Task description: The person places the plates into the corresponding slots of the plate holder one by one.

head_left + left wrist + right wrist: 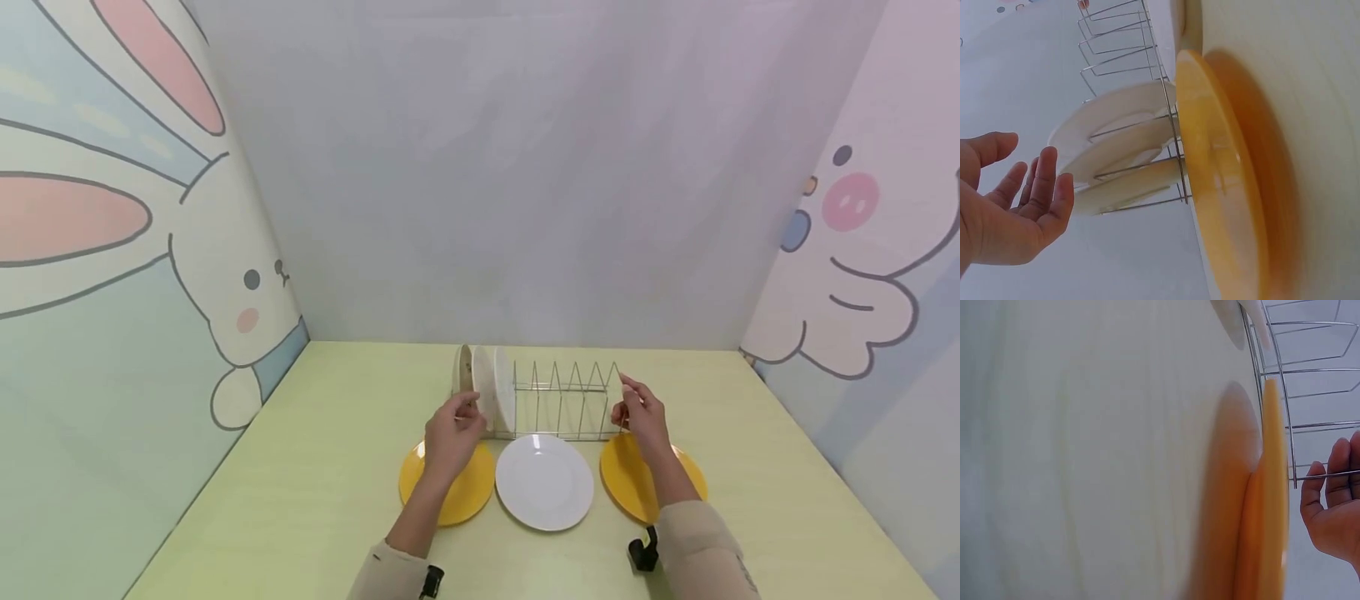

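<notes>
A wire dish rack (562, 389) stands at the back of the table. Upright in its left slots are a white plate (505, 392), another white plate (482, 379) and a beige-looking plate (466, 365). My left hand (453, 433) hovers in front of these plates; the left wrist view shows its fingers (1041, 194) loosely bent, apart from the plates and holding nothing. At the rack's right end, my right hand (643, 417) holds the end wire, its fingers (1338, 472) curled behind that wire in the right wrist view. The thumb's contact is hidden there.
In front of the rack, a yellow plate (472, 492) lies below the left hand, a white plate (544, 483) in the middle, and another yellow plate (622, 479) below the right hand. Fabric walls with cartoon animals (217, 283) border the table (322, 475).
</notes>
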The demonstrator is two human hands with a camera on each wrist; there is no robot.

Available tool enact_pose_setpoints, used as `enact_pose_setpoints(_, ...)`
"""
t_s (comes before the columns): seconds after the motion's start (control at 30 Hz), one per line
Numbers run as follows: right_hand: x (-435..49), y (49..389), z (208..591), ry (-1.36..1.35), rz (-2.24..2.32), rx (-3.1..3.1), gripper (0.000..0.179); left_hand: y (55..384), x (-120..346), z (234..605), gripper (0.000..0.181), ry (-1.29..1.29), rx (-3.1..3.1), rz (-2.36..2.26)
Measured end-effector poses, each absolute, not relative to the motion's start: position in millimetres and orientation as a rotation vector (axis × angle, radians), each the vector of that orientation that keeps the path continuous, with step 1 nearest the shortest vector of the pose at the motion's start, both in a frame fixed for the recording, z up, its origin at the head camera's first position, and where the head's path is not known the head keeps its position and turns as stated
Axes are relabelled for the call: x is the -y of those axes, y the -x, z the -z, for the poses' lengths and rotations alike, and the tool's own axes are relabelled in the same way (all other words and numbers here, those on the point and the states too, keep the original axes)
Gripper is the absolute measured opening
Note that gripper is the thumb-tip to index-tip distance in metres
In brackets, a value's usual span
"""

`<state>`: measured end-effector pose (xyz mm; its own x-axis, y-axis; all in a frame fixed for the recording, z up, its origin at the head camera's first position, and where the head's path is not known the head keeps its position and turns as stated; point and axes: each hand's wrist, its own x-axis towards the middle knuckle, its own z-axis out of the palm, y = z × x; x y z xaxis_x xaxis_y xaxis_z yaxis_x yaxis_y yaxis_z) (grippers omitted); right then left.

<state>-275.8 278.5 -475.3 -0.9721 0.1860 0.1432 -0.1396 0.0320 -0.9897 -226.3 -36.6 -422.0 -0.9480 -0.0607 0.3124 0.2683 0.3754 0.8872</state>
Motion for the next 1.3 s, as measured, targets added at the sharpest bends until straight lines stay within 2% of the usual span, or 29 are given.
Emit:
enact_pose_setpoints(0.17,-278,276,474,0.037,-2.018,2.085,0.046,228,62,427,0.029,0.401,2.366,1.541)
enact_pose_setpoints(0.4,-279,277,472,0.071,-1.98,2.115,0.048,235,102,435,0.042,0.588,2.473,1.486)
enact_pose_setpoints(0.83,-277,276,471,0.097,-2.005,2.125,0.047,247,164,448,0.068,0.501,2.872,1.568)
enact_pose_setpoints(1.3,-278,274,474,0.081,-1.996,2.12,0.046,265,185,465,0.071,0.439,3.036,1.833)
